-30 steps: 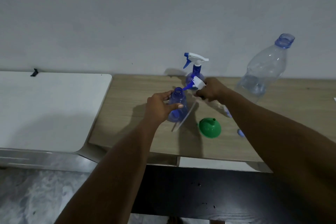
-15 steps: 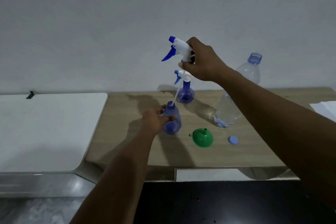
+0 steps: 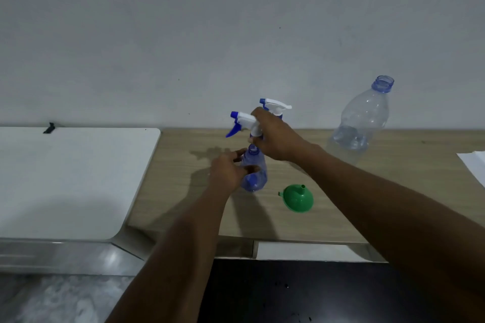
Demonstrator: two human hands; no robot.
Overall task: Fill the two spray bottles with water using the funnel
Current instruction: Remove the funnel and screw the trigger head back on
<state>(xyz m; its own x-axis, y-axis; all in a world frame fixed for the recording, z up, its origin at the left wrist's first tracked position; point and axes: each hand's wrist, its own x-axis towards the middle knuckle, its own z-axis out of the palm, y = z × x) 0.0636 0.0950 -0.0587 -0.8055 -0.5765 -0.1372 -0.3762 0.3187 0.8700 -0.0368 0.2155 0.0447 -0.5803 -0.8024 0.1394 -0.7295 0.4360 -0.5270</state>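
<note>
Spray bottle stands open on the worktop, our left hand clamped round it; our right hand pinches its trigger head just above the neck. Green funnel lies near, second sprayer and water bottle behind

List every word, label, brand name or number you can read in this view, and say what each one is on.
No readable text anywhere in this view.
Large clear water bottle: no label or print visible.
Near spray bottle and the far one: plain, no markings.
Green funnel: plain.
White sheet at the right edge: nothing legible.
</note>
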